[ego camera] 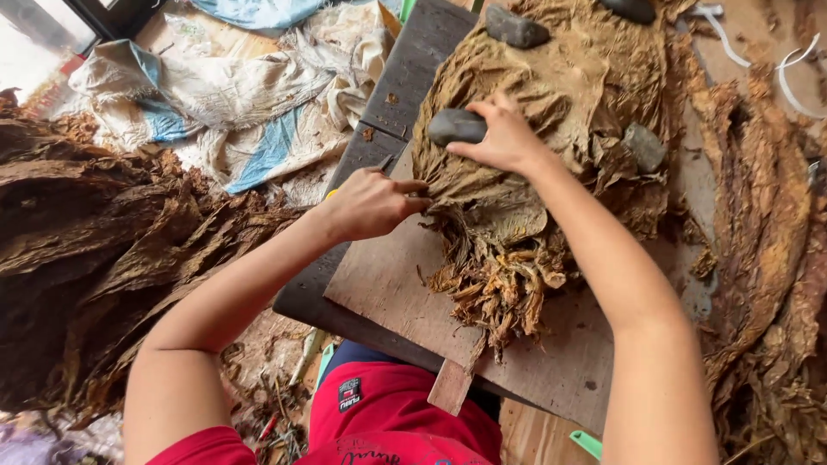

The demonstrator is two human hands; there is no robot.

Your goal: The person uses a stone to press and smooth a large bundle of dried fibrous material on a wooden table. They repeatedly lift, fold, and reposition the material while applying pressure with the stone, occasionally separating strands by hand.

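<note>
A thick stack of dried brown leaves (551,95) lies on a wooden board (388,284), stems fanned toward me. My right hand (504,138) grips a dark grey stone (457,127) at the stack's left edge. My left hand (372,204) is closed at the lower left edge of the leaves, fingers pinching into them; something thin and dark pokes out above it, unclear what. Other grey stones (515,27) (644,146) rest on the pile.
A large heap of dark dried leaves (95,250) fills the left. More leaves (767,232) hang on the right. Crumpled white and blue sacks (241,95) lie behind the dark table (413,77). My red shorts (388,422) show below the board.
</note>
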